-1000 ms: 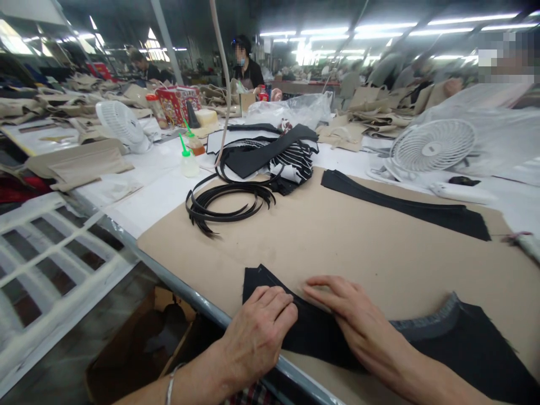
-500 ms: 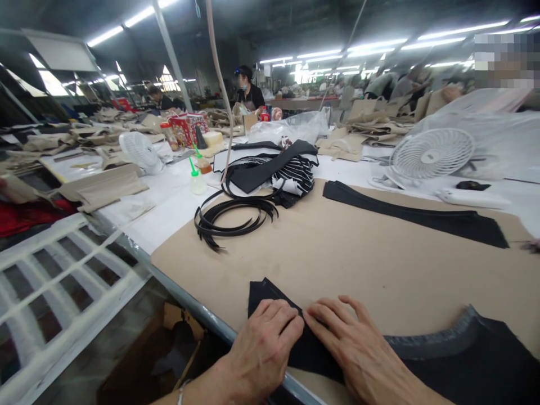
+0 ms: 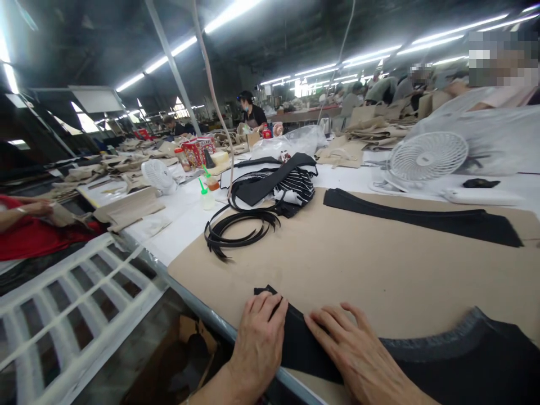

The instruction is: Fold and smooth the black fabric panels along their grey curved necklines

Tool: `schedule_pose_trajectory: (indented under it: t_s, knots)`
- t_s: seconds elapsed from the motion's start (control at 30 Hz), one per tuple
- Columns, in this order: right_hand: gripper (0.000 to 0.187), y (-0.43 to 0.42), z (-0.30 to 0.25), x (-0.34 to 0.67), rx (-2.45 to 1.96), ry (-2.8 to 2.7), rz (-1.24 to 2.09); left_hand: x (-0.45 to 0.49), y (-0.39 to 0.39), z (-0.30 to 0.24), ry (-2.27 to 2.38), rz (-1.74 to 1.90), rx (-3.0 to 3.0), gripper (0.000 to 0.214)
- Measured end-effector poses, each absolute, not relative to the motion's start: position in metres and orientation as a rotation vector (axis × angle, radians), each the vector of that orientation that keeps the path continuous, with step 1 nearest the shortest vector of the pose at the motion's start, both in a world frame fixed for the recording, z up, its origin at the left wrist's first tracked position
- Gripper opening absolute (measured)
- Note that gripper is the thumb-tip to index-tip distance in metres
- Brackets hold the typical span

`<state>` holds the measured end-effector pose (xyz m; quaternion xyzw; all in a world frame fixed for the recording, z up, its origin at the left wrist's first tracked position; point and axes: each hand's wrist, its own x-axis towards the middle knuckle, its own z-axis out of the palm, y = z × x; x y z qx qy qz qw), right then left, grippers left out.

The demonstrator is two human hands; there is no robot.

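Note:
A black fabric piece (image 3: 307,349) lies along the table's near edge, its upper edge folded over in a narrow strip. My left hand (image 3: 264,334) rests on its left end, fingers bent close together and pressed down along the fold; whether the thumb pinches the cloth is hidden. Flat on the same fabric, a short way to the right, is my right hand (image 3: 350,349), its fingers stretched out and the forefinger side at the folded edge. Farther right the fabric widens, and a shiny grey band (image 3: 434,346) runs along its curved edge.
Brown board (image 3: 371,270) covers the tabletop. Beyond lie coiled black strips (image 3: 240,230), a pile of black pieces (image 3: 291,180) and a long black stack (image 3: 422,216). Two green-tipped bottles (image 3: 206,197) and a white fan (image 3: 428,157) stand behind. A white rack (image 3: 84,315) is left; co-workers sit around.
My left hand has slid left along the fold, away from the right hand, baring more fabric between them. The right hand stays nearly in place. The view has turned a little left.

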<state>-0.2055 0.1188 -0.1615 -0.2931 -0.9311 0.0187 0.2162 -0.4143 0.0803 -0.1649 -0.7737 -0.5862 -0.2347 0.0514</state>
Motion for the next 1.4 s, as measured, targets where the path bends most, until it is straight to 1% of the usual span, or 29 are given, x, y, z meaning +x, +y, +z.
schedule_pose_trajectory:
  t_s: [0.1,0.17,0.2,0.3,0.37,0.53,0.6,0.67,0.73,0.83,0.93,1.03,1.13,1.4]
  knots:
    - [0.059,0.121,-0.155,-0.202,-0.854,-2.604,0.179,-0.417,0.080,-0.163,-1.695,-0.642,-2.362,0.040]
    - [0.060,0.123,-0.143,-0.191,-0.910,-2.646,0.274,-0.420,0.081,-0.162,-1.633,-0.612,-2.393,0.039]
    - [0.057,0.124,-0.135,-0.183,-0.945,-2.665,0.306,-0.424,0.082,-0.163,-1.608,-0.598,-2.411,0.038]
    - [0.038,0.125,-0.115,-0.152,-1.103,-2.686,0.387,-0.439,0.092,-0.165,-1.532,-0.572,-2.455,0.036]
    - [0.029,0.124,-0.107,-0.133,-1.220,-2.664,0.439,-0.451,0.104,-0.165,-1.485,-0.583,-2.490,0.035]
    - [0.025,0.123,-0.107,-0.114,-1.299,-2.605,0.441,-0.457,0.134,-0.152,-1.517,-0.734,-2.560,0.025]
    - [0.025,0.125,-0.109,-0.120,-1.278,-2.601,0.437,-0.440,0.138,-0.143,-1.576,-0.818,-2.522,0.023]
    - [0.024,0.128,-0.109,-0.128,-1.258,-2.605,0.450,-0.414,0.136,-0.136,-1.600,-0.826,-2.555,0.024]
    - [0.023,0.130,-0.108,-0.137,-1.235,-2.614,0.478,-0.384,0.131,-0.128,-1.686,-0.732,-2.729,0.025]
    - [0.021,0.134,-0.106,-0.147,-1.215,-2.630,0.532,-0.352,0.126,-0.119,-1.911,-0.498,-2.940,0.021]
    - [0.018,0.137,-0.107,-0.153,-1.253,-2.639,0.575,-0.341,0.130,-0.112,-1.974,-0.371,-2.974,0.020]
    - [0.017,0.141,-0.108,-0.156,-1.304,-2.639,0.632,-0.340,0.139,-0.108,-1.991,-0.251,-3.047,0.014]
    - [0.016,0.145,-0.107,-0.157,-1.326,-2.645,0.681,-0.341,0.142,-0.106,-1.968,-0.207,-3.100,0.013]
    - [0.013,0.148,-0.112,-0.151,-1.265,-2.626,0.796,-0.340,0.134,-0.107,-1.953,-0.221,-3.052,0.023]
